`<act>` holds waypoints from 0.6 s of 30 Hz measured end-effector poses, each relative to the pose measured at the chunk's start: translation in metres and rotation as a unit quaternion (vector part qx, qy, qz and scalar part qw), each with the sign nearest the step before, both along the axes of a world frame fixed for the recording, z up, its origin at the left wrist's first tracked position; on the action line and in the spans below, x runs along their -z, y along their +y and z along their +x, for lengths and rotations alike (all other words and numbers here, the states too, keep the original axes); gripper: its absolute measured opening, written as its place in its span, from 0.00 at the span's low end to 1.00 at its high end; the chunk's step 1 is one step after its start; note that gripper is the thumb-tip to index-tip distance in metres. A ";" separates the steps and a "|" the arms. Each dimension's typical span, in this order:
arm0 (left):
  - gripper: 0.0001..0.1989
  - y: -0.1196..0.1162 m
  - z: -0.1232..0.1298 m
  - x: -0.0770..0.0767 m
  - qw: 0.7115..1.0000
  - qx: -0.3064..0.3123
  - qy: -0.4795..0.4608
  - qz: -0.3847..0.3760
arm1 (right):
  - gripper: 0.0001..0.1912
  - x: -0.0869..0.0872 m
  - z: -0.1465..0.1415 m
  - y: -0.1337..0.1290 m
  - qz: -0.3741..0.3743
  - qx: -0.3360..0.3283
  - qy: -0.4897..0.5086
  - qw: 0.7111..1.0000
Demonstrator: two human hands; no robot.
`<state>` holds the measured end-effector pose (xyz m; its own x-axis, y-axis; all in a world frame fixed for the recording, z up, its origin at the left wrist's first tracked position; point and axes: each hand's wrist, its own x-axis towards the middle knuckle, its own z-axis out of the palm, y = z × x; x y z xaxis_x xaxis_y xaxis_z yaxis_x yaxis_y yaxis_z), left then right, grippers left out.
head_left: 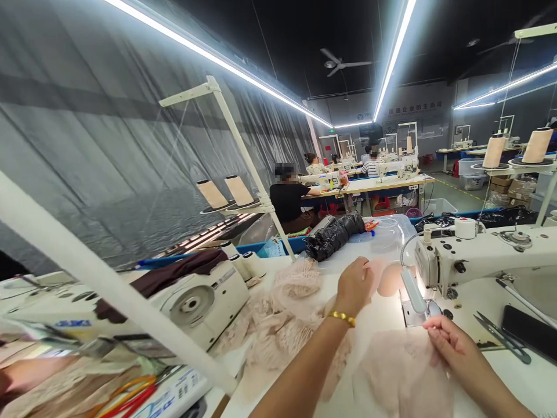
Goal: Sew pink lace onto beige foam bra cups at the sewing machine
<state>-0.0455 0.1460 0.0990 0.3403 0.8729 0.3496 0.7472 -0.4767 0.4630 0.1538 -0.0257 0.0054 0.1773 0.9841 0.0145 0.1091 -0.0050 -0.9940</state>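
My left hand (354, 285), with a gold bracelet on the wrist, is closed on sheer pinkish fabric (379, 273) left of the sewing machine (478, 255). Near the needle plate (411, 310), my right hand (450, 342) pinches the upper edge of a sheer beige cloth (398, 368) lying on the white table. A pile of beige, partly ruffled fabric (282, 331) sits left of my left forearm. Scissors (502, 337) and a black phone (533, 331) lie right of my right hand.
A black plastic-wrapped bundle (334, 235) lies at the table's far side. Another sewing machine (195, 302) stands on the left, behind a slanting white pole (108, 278). White thread cones (248, 264) stand beside it. A person in black (287, 200) sits ahead.
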 end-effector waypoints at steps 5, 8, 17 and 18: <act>0.06 -0.071 -0.025 -0.017 0.968 0.157 -0.011 -0.197 | 0.36 -0.005 0.010 -0.005 -0.008 -0.009 0.028 1.000; 0.05 -0.099 -0.023 -0.012 0.944 0.188 -0.020 -0.270 | 0.34 -0.008 0.009 -0.006 0.003 -0.016 0.032 0.999; 0.40 -0.099 -0.008 0.008 0.927 0.326 -0.020 -0.184 | 0.14 -0.009 -0.003 -0.019 0.129 -0.027 -0.133 0.982; 0.39 -0.095 -0.010 0.005 0.907 0.352 -0.012 -0.233 | 0.13 -0.012 -0.003 -0.022 0.160 -0.022 -0.158 0.974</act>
